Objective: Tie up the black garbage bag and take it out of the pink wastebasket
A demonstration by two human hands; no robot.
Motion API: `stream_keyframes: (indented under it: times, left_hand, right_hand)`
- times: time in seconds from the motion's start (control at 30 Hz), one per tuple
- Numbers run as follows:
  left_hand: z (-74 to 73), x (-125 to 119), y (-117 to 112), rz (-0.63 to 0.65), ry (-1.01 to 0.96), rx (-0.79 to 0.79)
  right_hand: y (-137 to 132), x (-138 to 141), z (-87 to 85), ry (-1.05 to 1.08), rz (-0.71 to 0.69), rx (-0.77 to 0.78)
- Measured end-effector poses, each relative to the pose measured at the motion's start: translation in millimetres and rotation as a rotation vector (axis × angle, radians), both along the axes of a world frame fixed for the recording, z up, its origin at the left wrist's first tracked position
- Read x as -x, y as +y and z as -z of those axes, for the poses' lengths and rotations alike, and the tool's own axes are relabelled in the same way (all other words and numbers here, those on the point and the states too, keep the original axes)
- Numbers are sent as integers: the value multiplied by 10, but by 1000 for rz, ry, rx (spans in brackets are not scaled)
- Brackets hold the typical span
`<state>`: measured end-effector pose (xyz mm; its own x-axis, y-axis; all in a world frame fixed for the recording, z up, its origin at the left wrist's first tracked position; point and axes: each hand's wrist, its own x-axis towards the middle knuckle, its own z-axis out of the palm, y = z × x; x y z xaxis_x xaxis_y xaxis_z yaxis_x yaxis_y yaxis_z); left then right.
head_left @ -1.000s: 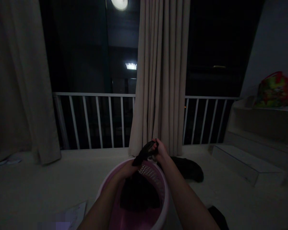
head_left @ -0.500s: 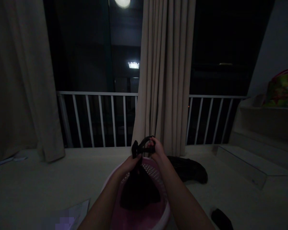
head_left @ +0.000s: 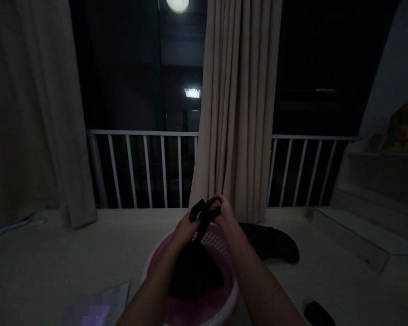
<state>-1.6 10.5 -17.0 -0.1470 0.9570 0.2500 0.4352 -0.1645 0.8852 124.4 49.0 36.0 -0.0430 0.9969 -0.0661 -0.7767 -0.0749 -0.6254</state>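
A black cloth item with strap-like loops (head_left: 197, 269) hangs from both hands over a pink basket (head_left: 221, 312) with a latticed rim. Its exact kind is too dark to make out. My left hand (head_left: 184, 230) is closed round the gathered upper part, on the left side. My right hand (head_left: 224, 209) has its fingers curled through a loop at the upper right. The lower part of the item widens and hangs inside the basket, whose pink bottom shows beneath it.
A dark bundle (head_left: 272, 243) lies on the floor right of the basket, and a small black item (head_left: 318, 313) sits nearer. Pale sheets (head_left: 117, 301) lie at the lower left. Behind are a beige curtain (head_left: 238, 113) and white railing (head_left: 143, 133); pale steps (head_left: 370, 231) stand right.
The loops between my hands have shifted and bunched closer together, with my left hand slightly nearer my right. The whole view has swung a little to the left.
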Motion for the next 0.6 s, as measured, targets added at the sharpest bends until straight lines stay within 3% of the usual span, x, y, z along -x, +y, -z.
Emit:
stream_keyframes:
  times: [0.27,0.6]
  left_hand:
    - [-41,-80,55,-55,45,12]
    - [14,-68,118,-160,94,6]
  right_hand:
    - [29,173,-29,-85,55,117]
    - [-14,98,226,-360,-3,-281]
